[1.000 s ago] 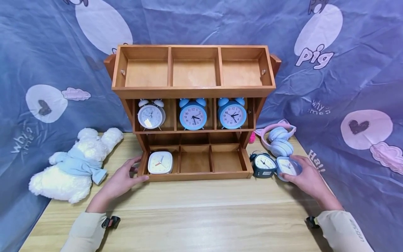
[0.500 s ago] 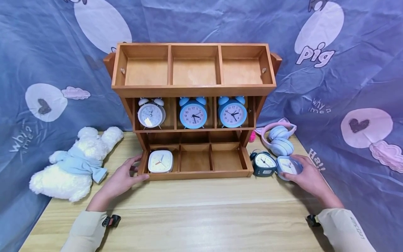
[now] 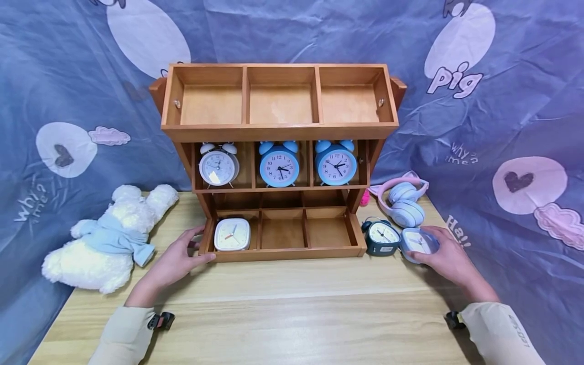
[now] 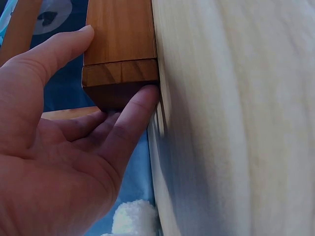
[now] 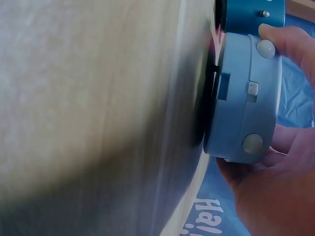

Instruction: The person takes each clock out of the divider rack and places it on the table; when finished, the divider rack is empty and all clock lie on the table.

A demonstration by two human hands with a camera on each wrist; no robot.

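My left hand grips the lower left corner of the wooden shelf; in the left wrist view the thumb of the hand lies on the front of the wood, fingers round its end. At the right, my right hand holds a light blue clock between thumb and fingers. The right wrist view shows this clock low at the table, beside a dark green clock. That green clock stands by the shelf's right end. A white square clock lies in the bottom left compartment.
On the middle tier stand a white twin-bell clock and two blue ones. A white plush toy lies at the left. Headphones and a small pink thing are behind the clocks at the right. A blue cloth hangs behind.
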